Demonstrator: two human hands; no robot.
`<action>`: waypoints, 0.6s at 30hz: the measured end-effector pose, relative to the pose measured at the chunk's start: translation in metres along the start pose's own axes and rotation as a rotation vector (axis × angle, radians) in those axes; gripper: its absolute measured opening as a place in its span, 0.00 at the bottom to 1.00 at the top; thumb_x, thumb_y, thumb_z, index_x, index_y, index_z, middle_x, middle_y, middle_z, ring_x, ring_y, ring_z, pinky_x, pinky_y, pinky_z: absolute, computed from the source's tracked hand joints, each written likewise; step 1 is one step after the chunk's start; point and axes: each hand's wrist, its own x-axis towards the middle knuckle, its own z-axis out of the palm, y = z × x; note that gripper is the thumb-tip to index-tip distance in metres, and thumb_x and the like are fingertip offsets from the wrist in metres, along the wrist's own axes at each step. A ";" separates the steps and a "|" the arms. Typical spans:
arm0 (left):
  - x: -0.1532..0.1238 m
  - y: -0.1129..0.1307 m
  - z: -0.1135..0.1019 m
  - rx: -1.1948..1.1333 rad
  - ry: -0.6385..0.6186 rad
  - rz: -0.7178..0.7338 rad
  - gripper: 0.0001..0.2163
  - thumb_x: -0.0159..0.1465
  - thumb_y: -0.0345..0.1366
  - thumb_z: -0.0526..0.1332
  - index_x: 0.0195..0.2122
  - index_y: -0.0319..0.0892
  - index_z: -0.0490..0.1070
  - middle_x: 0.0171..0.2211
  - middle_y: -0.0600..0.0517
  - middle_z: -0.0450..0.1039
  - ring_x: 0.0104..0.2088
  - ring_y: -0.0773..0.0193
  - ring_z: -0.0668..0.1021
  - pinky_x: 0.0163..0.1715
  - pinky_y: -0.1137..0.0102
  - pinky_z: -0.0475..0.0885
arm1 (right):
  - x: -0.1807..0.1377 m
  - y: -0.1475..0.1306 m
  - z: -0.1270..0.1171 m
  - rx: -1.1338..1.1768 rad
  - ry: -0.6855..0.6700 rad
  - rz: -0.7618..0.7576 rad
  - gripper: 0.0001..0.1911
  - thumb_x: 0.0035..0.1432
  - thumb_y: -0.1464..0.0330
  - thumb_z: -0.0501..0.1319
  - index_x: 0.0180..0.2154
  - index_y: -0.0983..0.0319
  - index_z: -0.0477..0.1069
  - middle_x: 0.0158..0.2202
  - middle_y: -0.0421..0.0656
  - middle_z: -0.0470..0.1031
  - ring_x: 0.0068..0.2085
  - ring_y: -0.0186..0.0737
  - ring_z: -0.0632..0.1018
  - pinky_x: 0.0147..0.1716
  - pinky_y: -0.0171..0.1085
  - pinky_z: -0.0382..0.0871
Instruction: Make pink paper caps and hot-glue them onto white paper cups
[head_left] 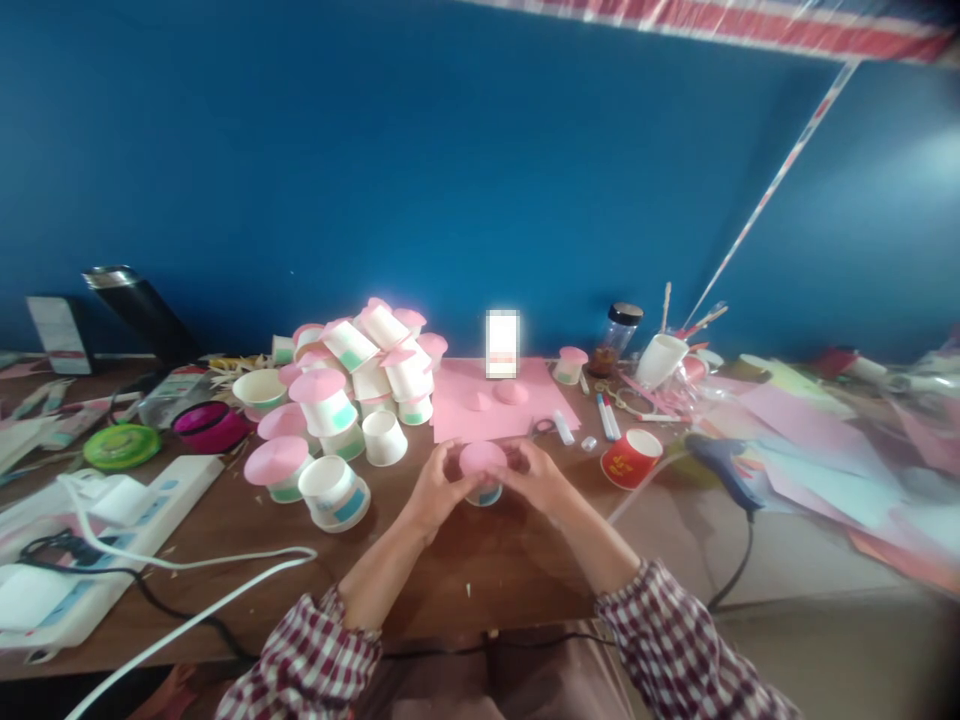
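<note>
A small paper cup with a pink cone lid (482, 470) stands on the brown table (480, 570) right in front of me. My left hand (435, 487) grips its left side with curled fingers. My right hand (534, 478) presses on its right side, fingers bent round the pink lid. A pink paper sheet (499, 400) with two loose pink cones lies just behind the cup. A pile of similar pink-lidded cups (352, 385) stands to the left.
A white power strip (131, 520) with cables lies at the left. A red cup (631, 457), markers and a blue glue gun (731, 475) are on the right, beside coloured paper sheets (825, 440). A jar (616, 338) and a white cup of tools (661, 358) stand by the blue wall.
</note>
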 end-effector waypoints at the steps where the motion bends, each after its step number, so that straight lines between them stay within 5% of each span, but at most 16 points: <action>1: 0.000 0.000 0.000 0.004 -0.003 0.004 0.31 0.48 0.41 0.70 0.51 0.41 0.63 0.51 0.42 0.67 0.52 0.52 0.70 0.49 0.59 0.67 | 0.000 0.000 0.000 0.002 -0.004 -0.005 0.24 0.46 0.61 0.68 0.44 0.65 0.69 0.38 0.46 0.76 0.38 0.41 0.76 0.38 0.39 0.71; 18: 0.001 -0.005 -0.003 -0.060 -0.017 0.010 0.29 0.48 0.39 0.70 0.51 0.42 0.64 0.52 0.43 0.67 0.53 0.52 0.69 0.51 0.58 0.66 | 0.001 0.000 0.002 0.007 0.018 -0.015 0.22 0.45 0.62 0.68 0.42 0.64 0.70 0.36 0.44 0.77 0.38 0.41 0.77 0.38 0.39 0.72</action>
